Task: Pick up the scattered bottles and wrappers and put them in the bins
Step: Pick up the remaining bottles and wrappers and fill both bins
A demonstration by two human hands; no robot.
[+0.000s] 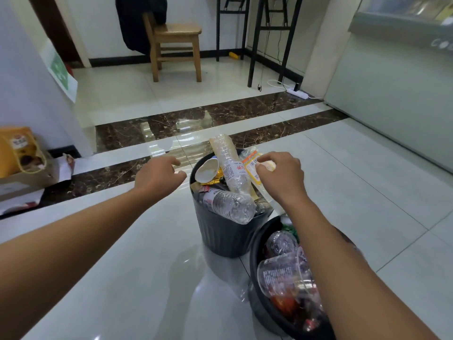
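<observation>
Yellow wrapper (pixel 252 171) under right hand (pixel 282 177)

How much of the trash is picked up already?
Nearly all, it seems. Both bins, far bin and near bin, are heaped with bottles and wrappers. The right hand is at a yellow wrapper atop the far bin; the left hand is empty. No loose bottles show on the floor.

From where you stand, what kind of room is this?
Probably an office or shop back room: glossy tiled floor, a wooden chair, black metal table legs with a power strip beside them.
</observation>
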